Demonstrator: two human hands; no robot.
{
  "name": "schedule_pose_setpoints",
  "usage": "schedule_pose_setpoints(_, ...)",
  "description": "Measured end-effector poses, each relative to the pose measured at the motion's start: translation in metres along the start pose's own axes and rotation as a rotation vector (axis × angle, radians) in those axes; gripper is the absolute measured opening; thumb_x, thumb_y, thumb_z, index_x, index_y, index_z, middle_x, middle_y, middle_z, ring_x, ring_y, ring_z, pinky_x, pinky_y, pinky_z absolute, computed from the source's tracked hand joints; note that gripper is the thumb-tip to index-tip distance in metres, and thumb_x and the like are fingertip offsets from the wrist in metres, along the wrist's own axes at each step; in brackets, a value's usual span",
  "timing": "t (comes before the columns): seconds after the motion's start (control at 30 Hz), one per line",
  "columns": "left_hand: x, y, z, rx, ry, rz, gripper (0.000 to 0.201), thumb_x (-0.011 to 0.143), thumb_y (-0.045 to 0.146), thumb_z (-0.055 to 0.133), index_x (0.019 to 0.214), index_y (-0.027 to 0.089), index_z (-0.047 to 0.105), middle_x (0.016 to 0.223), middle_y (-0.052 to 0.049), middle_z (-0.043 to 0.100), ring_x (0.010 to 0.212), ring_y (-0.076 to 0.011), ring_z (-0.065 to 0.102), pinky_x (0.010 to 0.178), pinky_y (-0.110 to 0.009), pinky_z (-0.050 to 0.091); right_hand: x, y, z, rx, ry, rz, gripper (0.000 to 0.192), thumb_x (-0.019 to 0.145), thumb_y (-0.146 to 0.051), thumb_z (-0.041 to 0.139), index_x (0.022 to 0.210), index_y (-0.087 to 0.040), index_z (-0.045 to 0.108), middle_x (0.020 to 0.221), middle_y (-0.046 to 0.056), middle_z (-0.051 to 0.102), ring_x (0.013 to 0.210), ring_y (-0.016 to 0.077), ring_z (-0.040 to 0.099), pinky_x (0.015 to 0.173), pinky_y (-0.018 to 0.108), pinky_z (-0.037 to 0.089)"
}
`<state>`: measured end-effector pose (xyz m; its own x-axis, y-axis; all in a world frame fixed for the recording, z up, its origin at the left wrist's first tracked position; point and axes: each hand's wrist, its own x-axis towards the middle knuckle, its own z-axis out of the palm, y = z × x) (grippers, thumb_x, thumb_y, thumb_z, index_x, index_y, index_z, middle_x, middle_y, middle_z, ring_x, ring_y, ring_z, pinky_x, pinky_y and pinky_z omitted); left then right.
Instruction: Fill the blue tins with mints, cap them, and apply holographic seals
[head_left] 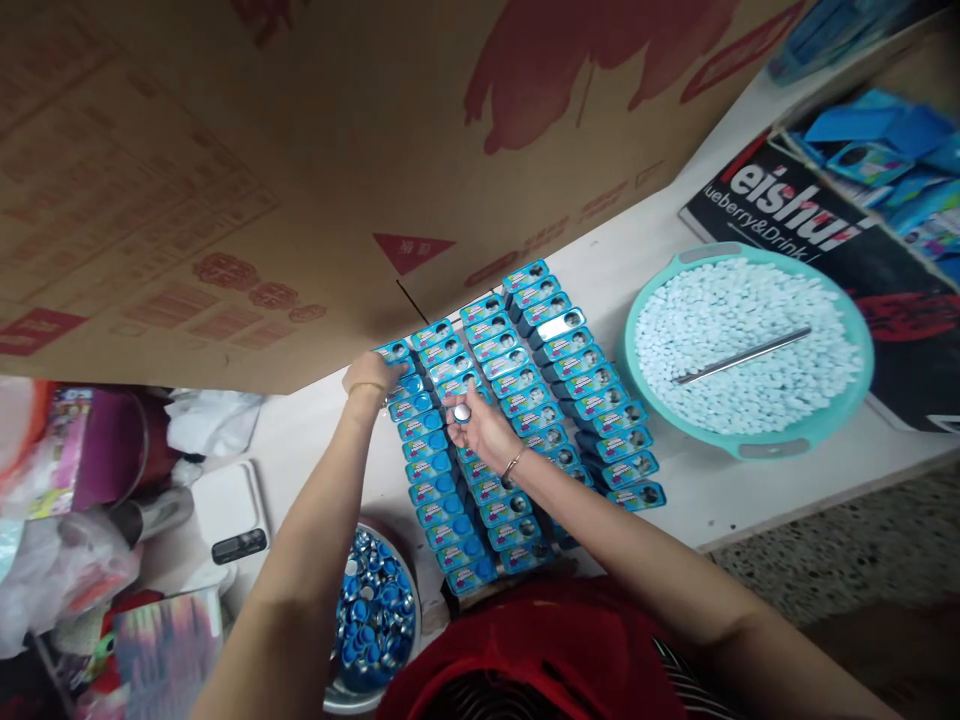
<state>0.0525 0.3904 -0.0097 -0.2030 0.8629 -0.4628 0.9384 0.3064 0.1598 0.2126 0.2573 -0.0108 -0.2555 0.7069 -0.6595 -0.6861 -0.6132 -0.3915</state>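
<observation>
Rows of small blue printed boxes (pixel 517 382) stand packed on the table. Blue round caps (pixel 454 505) sit in the tops of the leftmost row, while the other rows show dark round openings. My left hand (pixel 373 376) is at the far end of the leftmost row, fingers curled down against a box; what they grip is hidden. Over the second row, my right hand (pixel 482 428) is closed, palm partly up, on a round silver metal cap (pixel 461 412). Loose blue and silver caps (pixel 367 610) fill a metal bowl (pixel 411 645) below my left forearm.
A large cardboard carton (pixel 315 180) looms behind the rows. At right, a turquoise basin (pixel 862 375) holds white pellets with a metal rod (pixel 742 355) on top; beyond is an open black box (pixel 787 200) of blue packaging. A white scale (pixel 229 510) and plastic bags (pixel 67 570) lie left.
</observation>
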Motion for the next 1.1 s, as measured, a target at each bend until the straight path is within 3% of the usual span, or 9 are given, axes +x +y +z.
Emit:
schedule_pose_setpoints(0.07,-0.036,0.002,0.004,-0.013,0.079,0.231,0.021,0.079,0.039,0.065,0.085,0.019,0.065,0.083,-0.009,0.066,0.084,-0.0247,0.063,0.076,-0.034,0.047,0.000,-0.005,0.002,0.022,0.005,0.039,0.059,0.073,-0.076,0.056,0.083,-0.019,0.060,0.064,-0.002,0.053,0.050,0.0090,0.050,0.041,0.020,0.033)
schedule_pose_setpoints(0.17,-0.087,-0.001,0.013,-0.123,-0.025,0.766,0.029,0.085,0.038,0.061,0.110,0.023,0.062,0.104,-0.008,0.062,0.093,-0.0200,0.060,0.082,-0.031,0.048,-0.004,-0.009,0.006,-0.008,-0.058,0.057,0.064,0.076,-0.081,0.045,0.087,-0.020,0.061,0.067,0.001,0.056,0.058,0.0119,0.054,0.041,0.020,0.032)
schedule_pose_setpoints(0.27,-0.113,-0.010,0.019,-0.138,-0.085,0.934,0.022,0.088,0.033,0.056,0.105,0.024,0.065,0.099,-0.007,0.060,0.089,-0.0183,0.059,0.079,-0.030,0.048,-0.009,-0.008,0.012,-0.069,-0.142,0.042,0.064,0.077,-0.081,0.043,0.092,-0.021,0.062,0.070,0.001,0.058,0.063,0.0131,0.055,0.042,0.020,0.033)
schedule_pose_setpoints(0.5,-0.090,-0.021,0.019,-0.387,-0.101,0.841,0.015,0.085,0.023,0.054,0.086,0.020,0.069,0.077,-0.003,0.061,0.071,-0.0132,0.056,0.069,-0.025,0.047,-0.007,-0.003,0.022,-0.108,-0.079,0.183,0.064,0.083,-0.076,0.041,0.102,-0.019,0.062,0.058,-0.002,0.048,0.057,0.0134,0.053,0.042,0.020,0.034)
schedule_pose_setpoints(0.57,-0.072,-0.019,0.020,-0.424,-0.031,0.675,0.014,0.083,0.022,0.054,0.087,0.019,0.067,0.076,-0.002,0.062,0.070,-0.0130,0.057,0.069,-0.025,0.047,-0.004,-0.002,0.023,-0.091,-0.046,0.187,0.065,0.085,-0.074,0.040,0.105,-0.017,0.062,0.058,-0.002,0.047,0.055,0.0131,0.052,0.042,0.020,0.034)
schedule_pose_setpoints(0.7,-0.020,-0.012,0.016,-0.447,0.142,0.168,0.011,0.080,0.026,0.057,0.083,0.016,0.060,0.070,0.000,0.060,0.061,-0.0113,0.055,0.062,-0.022,0.045,0.000,0.001,0.019,-0.100,-0.001,0.114,0.064,0.086,-0.068,0.046,0.117,-0.014,0.059,0.066,-0.001,0.051,0.056,0.0114,0.051,0.041,0.020,0.033)
schedule_pose_setpoints(0.77,0.006,-0.008,0.009,-0.313,0.155,0.071,0.010,0.077,0.026,0.062,0.077,0.016,0.058,0.071,-0.001,0.061,0.064,-0.0116,0.056,0.063,-0.022,0.042,0.000,0.002,0.015,-0.118,0.016,0.094,0.063,0.087,-0.066,0.048,0.119,-0.014,0.058,0.068,-0.001,0.052,0.056,0.0110,0.051,0.042,0.020,0.033)
schedule_pose_setpoints(0.93,0.042,0.001,-0.009,0.100,-0.067,-0.034,0.024,0.074,0.038,0.069,0.069,0.017,0.059,0.079,-0.008,0.067,0.075,-0.0182,0.061,0.065,-0.027,0.040,0.002,0.001,0.006,-0.140,0.038,0.062,0.056,0.089,-0.064,0.044,0.115,-0.016,0.062,0.073,0.001,0.056,0.058,0.0105,0.051,0.043,0.019,0.034)
schedule_pose_setpoints(1.1,0.049,0.007,-0.018,0.191,-0.135,-0.059,0.039,0.073,0.049,0.070,0.068,0.012,0.060,0.083,-0.015,0.068,0.083,-0.0232,0.063,0.071,-0.031,0.040,0.005,-0.005,0.008,-0.071,0.021,0.058,0.057,0.089,-0.065,0.044,0.110,-0.016,0.063,0.074,0.001,0.057,0.059,0.0105,0.052,0.044,0.019,0.034)
